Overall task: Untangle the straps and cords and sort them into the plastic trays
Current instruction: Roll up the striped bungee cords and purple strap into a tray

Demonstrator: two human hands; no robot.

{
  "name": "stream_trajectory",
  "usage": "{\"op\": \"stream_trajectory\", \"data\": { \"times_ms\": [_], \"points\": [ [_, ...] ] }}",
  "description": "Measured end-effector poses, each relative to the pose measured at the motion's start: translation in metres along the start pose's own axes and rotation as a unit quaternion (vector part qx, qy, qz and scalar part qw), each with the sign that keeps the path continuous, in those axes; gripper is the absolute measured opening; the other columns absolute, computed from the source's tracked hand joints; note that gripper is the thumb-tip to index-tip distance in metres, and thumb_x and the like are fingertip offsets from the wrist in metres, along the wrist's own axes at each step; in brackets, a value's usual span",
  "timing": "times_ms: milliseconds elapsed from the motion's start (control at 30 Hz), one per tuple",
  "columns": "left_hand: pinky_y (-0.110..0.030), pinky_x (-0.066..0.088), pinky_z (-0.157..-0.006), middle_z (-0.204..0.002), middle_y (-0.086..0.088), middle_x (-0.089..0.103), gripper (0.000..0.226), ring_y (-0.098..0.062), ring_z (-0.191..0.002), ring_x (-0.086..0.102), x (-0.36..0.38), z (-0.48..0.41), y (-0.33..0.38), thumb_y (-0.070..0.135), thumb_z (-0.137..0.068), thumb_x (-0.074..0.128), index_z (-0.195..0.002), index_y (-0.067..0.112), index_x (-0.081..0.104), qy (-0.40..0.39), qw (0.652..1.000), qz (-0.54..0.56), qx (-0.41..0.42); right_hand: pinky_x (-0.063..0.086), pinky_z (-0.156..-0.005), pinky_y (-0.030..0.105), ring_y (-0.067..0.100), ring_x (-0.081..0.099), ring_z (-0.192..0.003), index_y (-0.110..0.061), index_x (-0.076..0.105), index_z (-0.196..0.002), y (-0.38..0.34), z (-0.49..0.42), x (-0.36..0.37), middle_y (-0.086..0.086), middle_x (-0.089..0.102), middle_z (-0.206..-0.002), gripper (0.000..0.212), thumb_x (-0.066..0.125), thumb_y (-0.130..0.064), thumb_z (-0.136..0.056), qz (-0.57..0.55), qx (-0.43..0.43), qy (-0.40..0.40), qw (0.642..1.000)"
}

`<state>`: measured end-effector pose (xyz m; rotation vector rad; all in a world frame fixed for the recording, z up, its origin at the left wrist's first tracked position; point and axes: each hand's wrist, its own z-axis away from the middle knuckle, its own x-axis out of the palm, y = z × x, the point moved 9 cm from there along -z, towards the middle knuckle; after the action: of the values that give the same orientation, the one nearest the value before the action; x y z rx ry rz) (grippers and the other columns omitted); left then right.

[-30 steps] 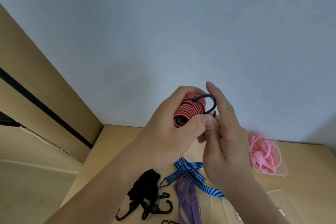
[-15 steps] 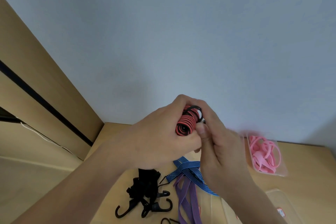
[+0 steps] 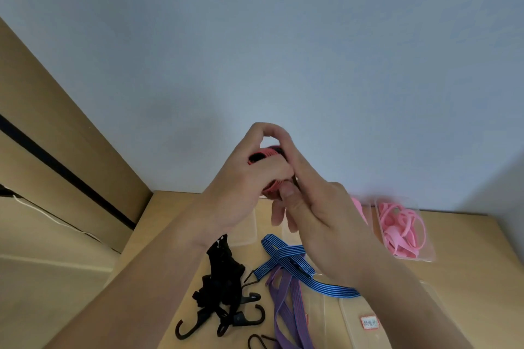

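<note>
I hold a coiled red-and-black striped bungee cord [image 3: 262, 155] up in front of the wall. My left hand [image 3: 246, 178] grips the coil, fingers wrapped over its top. My right hand [image 3: 314, 207] pinches its right side, where the black hook is mostly hidden. On the wooden table below lie a black strap bundle with hooks [image 3: 224, 278], a blue striped strap [image 3: 289, 266] and a purple strap [image 3: 286, 309]. A clear plastic tray [image 3: 419, 235] at the right holds pink cords [image 3: 399, 231].
Another clear tray with a small red-edged label [image 3: 369, 322] sits at the lower right, and one more clear tray edge [image 3: 252, 232] shows behind my left wrist. A loose black hook [image 3: 256, 341] lies at the bottom. A wooden panel [image 3: 56, 133] rises left of the table.
The coil has turned in my hands so less of it shows. My left fingers now cover its top and the black hook has gone out of sight behind my right fingers.
</note>
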<state>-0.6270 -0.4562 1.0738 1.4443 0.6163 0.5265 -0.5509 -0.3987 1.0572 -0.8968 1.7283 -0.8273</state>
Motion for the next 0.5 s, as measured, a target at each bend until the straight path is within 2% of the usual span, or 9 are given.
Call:
{"op": "stream_trajectory", "data": {
  "times_ms": [67,100,167,267,333,400,500],
  "points": [
    [-0.039,0.043,-0.062,-0.083,0.000,0.067,0.034,-0.026,-0.073,0.059,-0.008,-0.008,-0.012,0.032,-0.070,0.068,-0.102,0.022,0.061,0.033,0.999,0.040,-0.014,0.053,-0.073,0.029,0.013,0.065,-0.074,-0.060,0.003,-0.151,0.010,0.000,0.001,-0.016,0.070,-0.084,0.070,0.044,-0.034,-0.102,-0.090,0.027,0.007,0.996],
    [-0.038,0.043,-0.070,-0.091,0.002,0.071,0.030,-0.023,-0.081,0.061,-0.012,-0.011,-0.018,0.038,-0.070,0.069,-0.097,0.026,0.064,0.044,0.998,0.052,-0.011,0.052,-0.073,0.028,0.013,0.068,-0.078,-0.058,0.007,-0.152,0.016,-0.001,-0.001,-0.011,0.072,-0.088,0.069,0.048,-0.034,-0.101,-0.123,0.040,0.030,0.991],
    [-0.037,0.043,-0.078,-0.106,-0.003,0.074,0.026,-0.020,-0.091,0.064,-0.015,-0.014,-0.024,0.041,-0.075,0.069,-0.098,0.030,0.066,0.052,0.997,0.058,0.010,0.050,-0.072,0.024,0.016,0.072,-0.083,-0.047,0.027,-0.152,0.030,0.000,-0.010,-0.005,0.074,-0.092,0.060,0.053,-0.025,-0.104,-0.165,0.064,0.104,0.979],
    [-0.036,0.050,-0.081,-0.120,-0.005,0.071,0.029,-0.019,-0.098,0.066,-0.013,-0.011,-0.028,0.037,-0.082,0.070,-0.111,0.030,0.069,0.054,0.996,0.057,0.046,0.053,-0.068,0.023,0.016,0.074,-0.081,-0.030,0.053,-0.142,0.050,0.002,-0.018,-0.004,0.076,-0.091,0.045,0.054,-0.008,-0.102,-0.196,0.081,0.179,0.961],
    [-0.049,0.053,-0.094,-0.127,-0.008,0.069,0.023,-0.025,-0.109,0.067,-0.010,-0.009,-0.032,0.029,-0.091,0.067,-0.114,0.027,0.071,0.049,0.994,0.080,0.054,0.054,-0.068,0.019,0.012,0.074,-0.078,-0.027,0.062,-0.134,0.060,0.004,-0.022,-0.009,0.077,-0.087,0.040,0.054,-0.004,-0.101,-0.193,0.089,0.210,0.954],
    [-0.056,0.052,-0.100,-0.128,-0.008,0.069,0.027,-0.033,-0.118,0.065,-0.009,-0.008,-0.037,0.022,-0.094,0.062,-0.120,0.023,0.070,0.048,0.994,0.075,0.061,0.053,-0.069,0.016,0.007,0.074,-0.077,-0.027,0.066,-0.128,0.068,0.006,-0.025,-0.013,0.077,-0.086,0.038,0.055,-0.002,-0.101,-0.181,0.093,0.228,0.952],
    [-0.046,0.057,-0.093,-0.133,-0.003,0.067,0.041,-0.034,-0.122,0.062,-0.010,-0.008,-0.048,0.017,-0.093,0.065,-0.133,0.024,0.063,0.044,0.996,0.046,0.056,0.053,-0.068,0.014,0.005,0.073,-0.076,-0.017,0.063,-0.134,0.086,0.008,-0.023,-0.014,0.077,-0.088,0.040,0.054,0.002,-0.100,-0.194,0.126,0.236,0.944]
  ]
}}
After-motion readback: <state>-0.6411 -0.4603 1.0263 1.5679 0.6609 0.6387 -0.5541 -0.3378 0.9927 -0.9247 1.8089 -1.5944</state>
